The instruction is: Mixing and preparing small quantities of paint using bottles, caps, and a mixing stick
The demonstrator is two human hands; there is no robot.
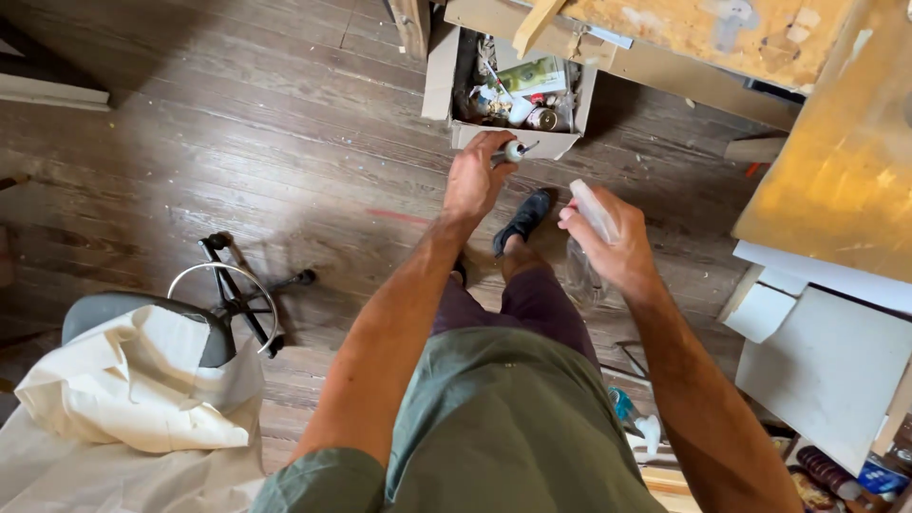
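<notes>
Stool (142,318) under pale cloth (133,389); wooden floor (237,123).

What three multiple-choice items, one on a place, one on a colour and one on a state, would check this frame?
1. Where is the open cardboard box of clutter?
A. on the floor under the workbench edge
B. on the stool
C. on the person's lap

2. What colour is the spray bottle in the right hand?
A. red
B. clear
C. black

3. What is the left hand doing?
A. resting on the knee
B. hanging empty
C. gripping a small white-tipped tool at the box

Answers: 1 A, the box sits on the plank floor below the bench. 2 B, the floor shows through it. 3 C, the fingers close round the tool.
</notes>
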